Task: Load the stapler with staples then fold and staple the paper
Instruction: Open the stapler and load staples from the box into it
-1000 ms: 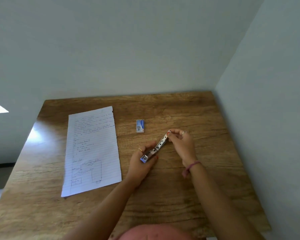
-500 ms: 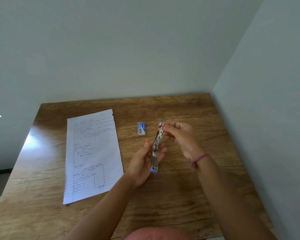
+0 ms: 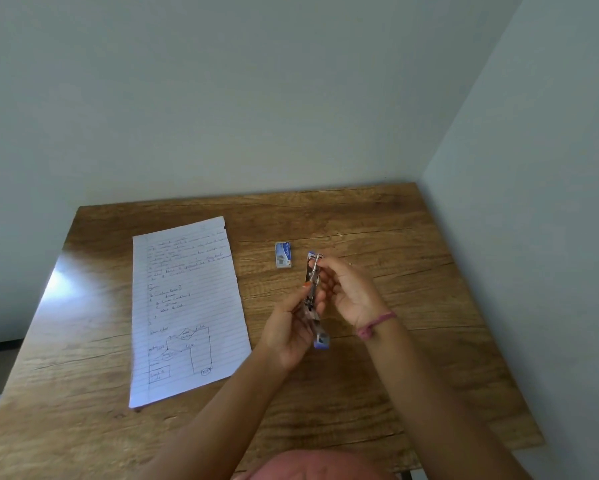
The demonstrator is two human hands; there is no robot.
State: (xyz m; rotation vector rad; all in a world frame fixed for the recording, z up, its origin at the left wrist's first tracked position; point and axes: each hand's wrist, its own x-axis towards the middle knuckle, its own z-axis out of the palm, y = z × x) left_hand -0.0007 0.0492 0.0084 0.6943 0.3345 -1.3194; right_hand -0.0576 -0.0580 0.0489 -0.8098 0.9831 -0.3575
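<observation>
A small metal stapler [image 3: 312, 299] with blue ends is held upright above the table, between both hands. My left hand [image 3: 289, 332] grips its lower half. My right hand [image 3: 346, 292] pinches its upper end with thumb and forefinger. A small blue staple box [image 3: 283, 255] lies flat on the table just beyond the hands. A lined sheet of paper [image 3: 187, 306] with handwriting and a flow chart lies flat to the left, apart from both hands.
The wooden table [image 3: 412, 358] stands in a corner, with walls close behind it and along its right side. Its left edge is open to the floor. A pink cord bracelet [image 3: 374, 325] is on my right wrist.
The stapler has swung from a slanted lie near the table to an upright hold, and both hands have lifted slightly. The paper and the staple box have not moved.
</observation>
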